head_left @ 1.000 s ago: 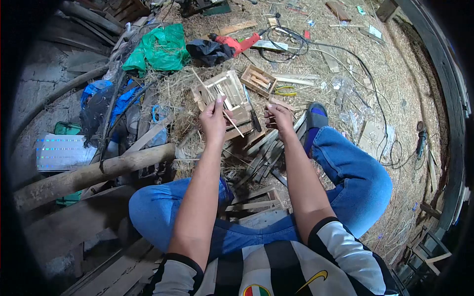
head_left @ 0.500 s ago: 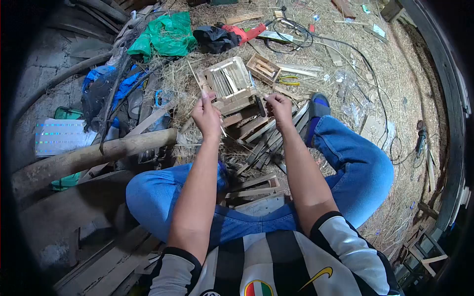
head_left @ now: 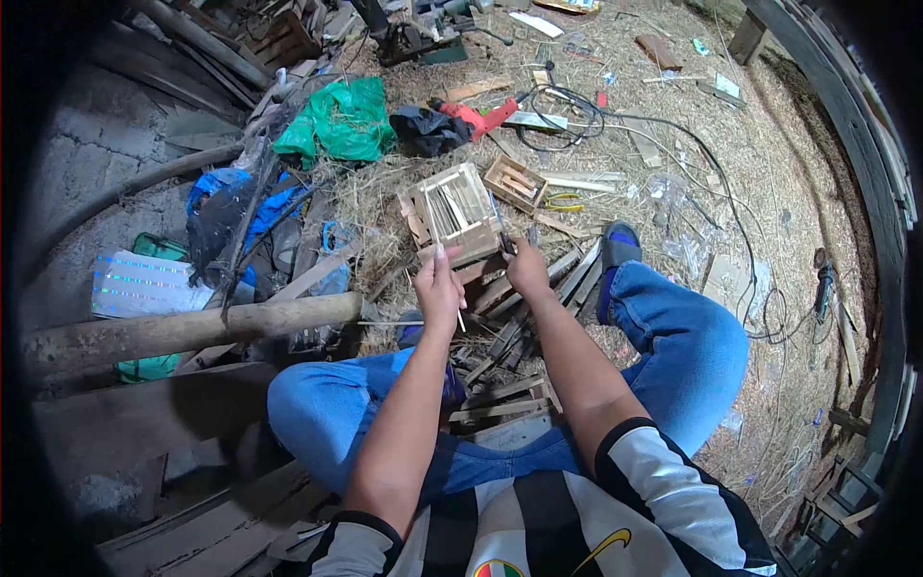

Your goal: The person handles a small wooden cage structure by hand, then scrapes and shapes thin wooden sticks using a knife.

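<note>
A thin wooden stick (head_left: 461, 322) is pinched in my left hand (head_left: 439, 293), its ends showing above and below the fingers. My right hand (head_left: 526, 269) is closed on a dark tool (head_left: 508, 244), whose exact kind I cannot make out. Just beyond both hands is a wooden box (head_left: 457, 183) with several thin slats lying inside. Beside it to the right stands a smaller wooden box (head_left: 516, 183) with wooden pieces in it. Yellow-handled pliers (head_left: 563, 202) lie close to that smaller box.
A red power tool (head_left: 481, 117) and a coiled black cable (head_left: 577, 125) lie farther out, near a green plastic bag (head_left: 341, 120). A thick wooden pole (head_left: 240, 325) crosses the left side. Scrap wood strips (head_left: 510, 317) lie between my legs. Straw and shavings cover the ground.
My left hand has moved down and right with the stick, which now stands more upright. My right hand has lowered slightly and closed on the dark tool. The view has shifted.
</note>
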A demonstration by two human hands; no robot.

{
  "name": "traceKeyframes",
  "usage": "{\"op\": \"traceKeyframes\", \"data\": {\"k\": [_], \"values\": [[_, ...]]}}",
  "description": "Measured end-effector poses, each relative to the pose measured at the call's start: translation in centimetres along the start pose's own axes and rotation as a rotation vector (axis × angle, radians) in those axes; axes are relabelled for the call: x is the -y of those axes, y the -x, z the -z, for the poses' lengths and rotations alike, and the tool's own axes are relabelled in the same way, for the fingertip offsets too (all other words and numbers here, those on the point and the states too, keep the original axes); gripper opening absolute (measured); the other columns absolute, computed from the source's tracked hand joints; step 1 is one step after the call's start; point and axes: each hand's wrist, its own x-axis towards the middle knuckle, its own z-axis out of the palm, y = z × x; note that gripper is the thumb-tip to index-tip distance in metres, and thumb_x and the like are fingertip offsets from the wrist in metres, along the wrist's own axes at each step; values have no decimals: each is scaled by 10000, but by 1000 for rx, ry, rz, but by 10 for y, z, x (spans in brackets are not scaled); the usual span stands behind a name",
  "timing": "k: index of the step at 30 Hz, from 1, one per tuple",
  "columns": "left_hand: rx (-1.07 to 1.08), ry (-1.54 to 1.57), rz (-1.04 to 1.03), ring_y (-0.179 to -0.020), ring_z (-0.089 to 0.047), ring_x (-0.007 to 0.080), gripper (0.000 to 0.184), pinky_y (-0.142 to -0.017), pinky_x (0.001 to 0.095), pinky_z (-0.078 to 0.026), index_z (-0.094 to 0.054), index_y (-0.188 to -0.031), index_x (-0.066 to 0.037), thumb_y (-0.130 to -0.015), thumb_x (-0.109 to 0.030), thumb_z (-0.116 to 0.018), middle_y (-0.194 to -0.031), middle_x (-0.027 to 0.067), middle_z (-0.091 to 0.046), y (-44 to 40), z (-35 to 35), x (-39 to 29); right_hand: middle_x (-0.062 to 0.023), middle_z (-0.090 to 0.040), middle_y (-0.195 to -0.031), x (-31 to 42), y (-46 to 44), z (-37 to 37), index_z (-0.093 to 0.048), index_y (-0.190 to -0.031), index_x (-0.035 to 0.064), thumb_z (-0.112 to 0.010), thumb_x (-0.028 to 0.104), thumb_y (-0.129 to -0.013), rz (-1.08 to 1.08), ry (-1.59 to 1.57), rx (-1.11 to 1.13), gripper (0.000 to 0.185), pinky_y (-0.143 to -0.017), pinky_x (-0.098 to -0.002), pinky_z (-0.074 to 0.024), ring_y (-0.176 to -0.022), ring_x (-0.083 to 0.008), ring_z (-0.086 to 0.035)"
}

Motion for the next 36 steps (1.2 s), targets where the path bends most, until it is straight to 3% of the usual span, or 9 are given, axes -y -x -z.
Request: {"op": "traceKeyframes", "data": {"k": [6, 8, 14, 17, 24, 29, 32, 33, 36], "values": [[21, 72, 18, -339, -365, 82, 433, -316, 249, -308, -653, -1187, -26, -1105, -388, -429, -512, -11, -441, 15, -5, -20, -255, -726, -899, -26, -10, -3, -718, -1097, -2, -701, 124, -853, -55, -184, -27, 275, -800, -485, -555, -865, -399, -723], [44, 105, -14, -333, -363, 84, 403, -314, 251, -308, -645, -1186, -28, -1107, -360, -430, -510, -8, -446, 19, -6, -28, -99, -651, -785, -35, -16, -5, -562, -1211, -20, -659, 68, -949, -284, -661, 145, 292, -496, -313, -543, -615, -185, -666], [128, 187, -124, -368, -382, 68, 377, -333, 238, -310, -645, -1171, -1, -1094, -332, -483, -558, -12, -474, 43, -5, -83, -86, -655, -888, 57, -4, 80, -490, -1236, 70, -716, 75, -918, -218, -1147, 217, 390, -609, -368, -620, -712, -224, -711], [113, 225, -148, -379, -392, 57, 373, -351, 227, -319, -658, -1171, 0, -1085, -332, -510, -580, -21, -488, 62, 2, -126, -54, -691, -924, 135, 14, 142, -415, -1427, 123, -730, 102, -933, 87, -1134, 293, 586, -647, -327, -593, -776, -205, -734], [75, 226, -332, -447, -409, 29, 345, -401, 207, -334, -691, -1182, -6, -1061, -308, -577, -638, -24, -529, 88, 31, -200, -63, -630, -799, 243, 38, 214, -550, -1090, 50, -643, 11, -905, 313, -942, 409, 211, -560, -309, -560, -639, -186, -689], [71, 249, -295, -436, -420, 30, 371, -392, 203, -333, -656, -1237, 28, -1060, -289, -580, -639, -21, -542, 100, 51, -238, -30, -559, -770, 296, 78, 232, -504, -1278, 52, -493, -19, -962, 504, -717, 511, 324, -529, -281, -500, -598, -123, -574], [101, 253, -297, -451, -424, 25, 363, -406, 195, -335, -646, -1245, 20, -1070, -286, -560, -642, -20, -543, 97, 58, -244, -38, -591, -942, 293, 66, 218, -550, -1259, 29, -517, 44, -1011, 987, -339, 255, 251, -796, -261, -476, -860, -103, -566], [142, 283, -292, -465, -424, 27, 377, -425, 195, -336, -653, -1245, -2, -1068, -322, -560, -644, -24, -539, 96, 61, -247, -44, -606, -1025, 306, 80, 229, -568, -1249, 22, -535, 121, -1037, 694, -327, 388, 236, -869, -265, -455, -953, -112, -557], [196, 303, -302, -477, -421, 26, 364, -445, 191, -329, -654, -1231, -27, -1071, -337, -555, -651, -21, -552, 86, 62, -259, -153, -639, -842, 330, 90, 235, -592, -1178, 54, -528, 343, -1056, 810, -265, 174, 320, -721, -401, -490, -813, -300, -673]]}}
